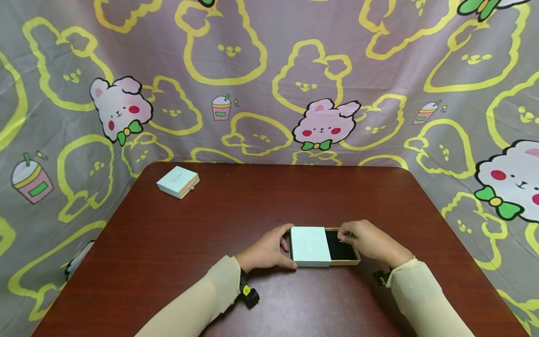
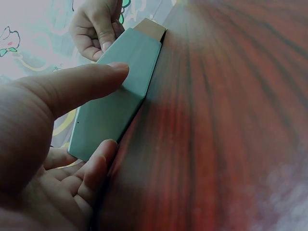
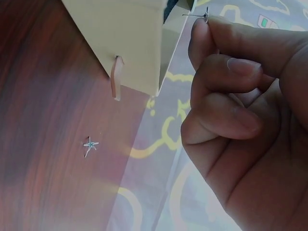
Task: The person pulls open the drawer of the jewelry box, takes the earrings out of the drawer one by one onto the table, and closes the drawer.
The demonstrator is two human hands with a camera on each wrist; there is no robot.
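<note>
A pale mint drawer-style jewelry box (image 1: 309, 246) lies on the table, its tray (image 1: 346, 263) slid partway out to the right and showing a black lining (image 1: 343, 252). My left hand (image 1: 266, 249) holds the sleeve's left end, thumb on the near side and fingers round the end. Over the tray, my right hand (image 1: 372, 241) pinches a small earring (image 3: 206, 16) between thumb and index finger; its thin pin points toward the box. A star-shaped earring (image 3: 90, 143) lies on the table near the tray's pull tab (image 3: 116, 79) in the right wrist view.
A second mint box (image 1: 178, 181), closed, sits at the table's far left corner. The brown table (image 1: 236, 201) is bordered by a patterned cloth (image 1: 261, 93) at the back and sides.
</note>
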